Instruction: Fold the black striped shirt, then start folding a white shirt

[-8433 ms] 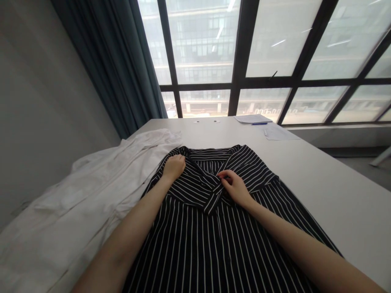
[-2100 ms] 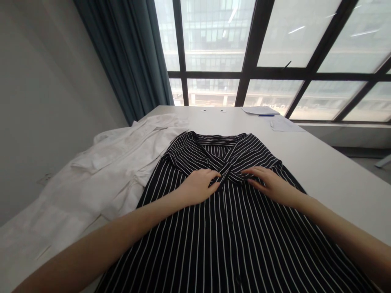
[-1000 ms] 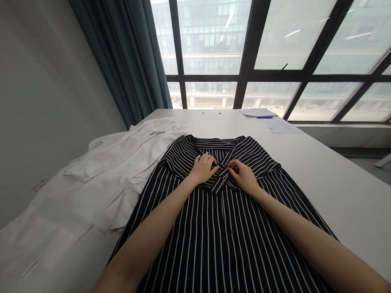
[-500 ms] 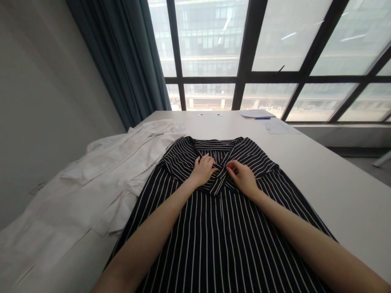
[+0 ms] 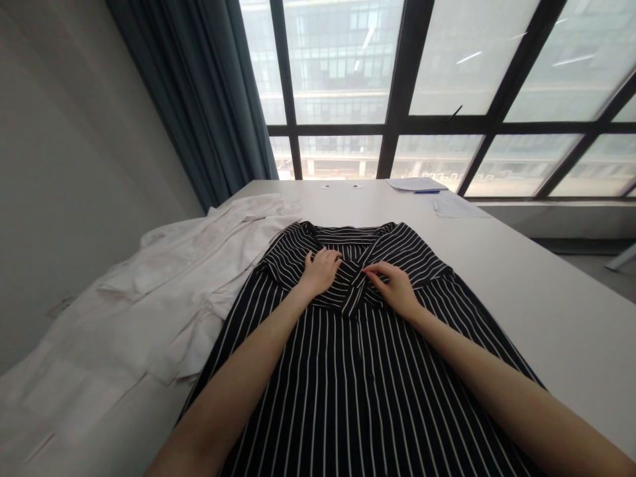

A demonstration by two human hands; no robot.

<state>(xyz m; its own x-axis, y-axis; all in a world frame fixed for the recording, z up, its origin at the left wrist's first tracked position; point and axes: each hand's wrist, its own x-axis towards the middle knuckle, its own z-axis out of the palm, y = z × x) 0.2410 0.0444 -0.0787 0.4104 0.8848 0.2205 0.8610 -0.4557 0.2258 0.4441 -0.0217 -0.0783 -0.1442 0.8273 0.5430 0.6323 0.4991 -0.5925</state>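
A black shirt with thin white stripes (image 5: 348, 384) lies flat on the white table (image 5: 546, 298), collar away from me. My left hand (image 5: 320, 271) rests on the left collar flap, fingers curled onto the cloth. Just right of where the collar flaps cross lies my right hand (image 5: 395, 286), its fingers pinched on the collar edge. The two hands sit close together, with the collar's crossing point between them.
A white garment (image 5: 163, 285) is spread over the table's left side, touching the striped shirt. Papers (image 5: 437, 199) and a blue pen (image 5: 424, 191) lie at the far edge by the window. A dark curtain (image 5: 209, 99) hangs at the back left.
Both hands have stayed at the collar over the last second, with the left hand shifting slightly left and up on the flap. Two seconds ago both lay lower, flat on the shirt's chest.
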